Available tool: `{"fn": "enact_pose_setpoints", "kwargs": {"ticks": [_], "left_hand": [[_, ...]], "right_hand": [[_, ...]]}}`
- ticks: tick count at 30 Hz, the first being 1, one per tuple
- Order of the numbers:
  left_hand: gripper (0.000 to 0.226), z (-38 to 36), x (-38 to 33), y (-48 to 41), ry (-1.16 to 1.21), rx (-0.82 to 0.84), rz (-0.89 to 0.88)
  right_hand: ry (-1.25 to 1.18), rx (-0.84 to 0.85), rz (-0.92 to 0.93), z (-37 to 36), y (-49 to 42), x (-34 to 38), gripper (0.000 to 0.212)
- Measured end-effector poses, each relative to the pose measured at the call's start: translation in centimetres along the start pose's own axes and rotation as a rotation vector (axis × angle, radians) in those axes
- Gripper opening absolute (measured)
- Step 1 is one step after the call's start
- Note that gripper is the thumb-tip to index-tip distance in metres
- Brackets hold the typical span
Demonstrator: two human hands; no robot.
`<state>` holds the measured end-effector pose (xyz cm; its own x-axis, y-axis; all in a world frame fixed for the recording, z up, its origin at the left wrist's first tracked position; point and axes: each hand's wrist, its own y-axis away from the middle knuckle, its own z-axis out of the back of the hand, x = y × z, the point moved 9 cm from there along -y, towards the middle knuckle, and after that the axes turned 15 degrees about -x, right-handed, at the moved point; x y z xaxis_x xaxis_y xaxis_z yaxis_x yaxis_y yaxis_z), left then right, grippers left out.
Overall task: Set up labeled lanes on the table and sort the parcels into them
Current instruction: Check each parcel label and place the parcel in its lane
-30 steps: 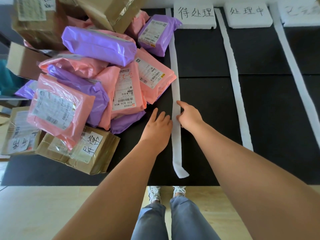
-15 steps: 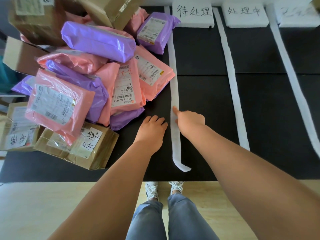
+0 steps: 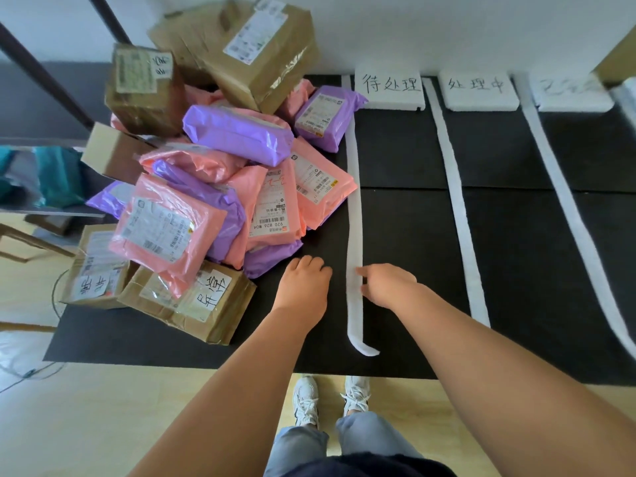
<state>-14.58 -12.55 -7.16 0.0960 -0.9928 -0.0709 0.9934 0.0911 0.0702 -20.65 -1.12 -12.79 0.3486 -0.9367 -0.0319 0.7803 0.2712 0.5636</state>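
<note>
A heap of pink and purple parcels (image 3: 213,187) and brown boxes (image 3: 254,46) fills the left of the black table (image 3: 406,228). Three white foam strips divide lanes: the left strip (image 3: 354,208), the middle strip (image 3: 457,201) and the right strip (image 3: 564,201). White label blocks stand at the far edge: one (image 3: 390,86), a second (image 3: 478,87), a third (image 3: 571,91). My left hand (image 3: 303,284) lies flat on the table just left of the left strip, holding nothing. My right hand (image 3: 385,284) presses fingertips on that strip's right edge.
The left strip's near end (image 3: 364,349) curls right close to the table's front edge. A taped brown box with a handwritten label (image 3: 192,301) sits at the front left. My feet and a wooden floor (image 3: 103,418) lie below the table edge.
Both hands have slid toward me along the left strip, and the head view has tilted up, showing more of the boxes and the wall.
</note>
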Motion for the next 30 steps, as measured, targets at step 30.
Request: {"fn": "enact_pose_setpoints", "kwargs": {"ticks": [30], "left_hand": [[0.052, 12.9, 17.0, 6.9, 0.192, -0.479, 0.44]], "right_hand": [[-0.883, -0.627, 0.187, 16.2, 7.2, 14.8, 0.031]]}}
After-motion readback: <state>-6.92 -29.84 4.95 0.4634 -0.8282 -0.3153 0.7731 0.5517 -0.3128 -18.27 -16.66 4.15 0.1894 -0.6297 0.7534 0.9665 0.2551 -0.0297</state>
